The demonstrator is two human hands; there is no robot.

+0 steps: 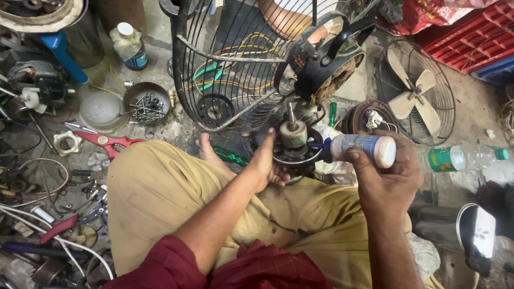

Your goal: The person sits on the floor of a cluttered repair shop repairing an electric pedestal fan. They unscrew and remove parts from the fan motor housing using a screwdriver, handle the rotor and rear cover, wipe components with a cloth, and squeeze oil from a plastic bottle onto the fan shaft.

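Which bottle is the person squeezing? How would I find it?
Start at the big black wire fan guard standing at the top middle, then drop to the fan motor part held by the left hand. The squeeze bottle lies sideways in the right hand, blue nozzle at the motor; unlike the floor bottles, it is held.

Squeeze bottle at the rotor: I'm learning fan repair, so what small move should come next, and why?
Probably a gentle squeeze. The right hand holds the squeeze bottle with its blue nozzle against the rotor, which the left hand steadies from below.
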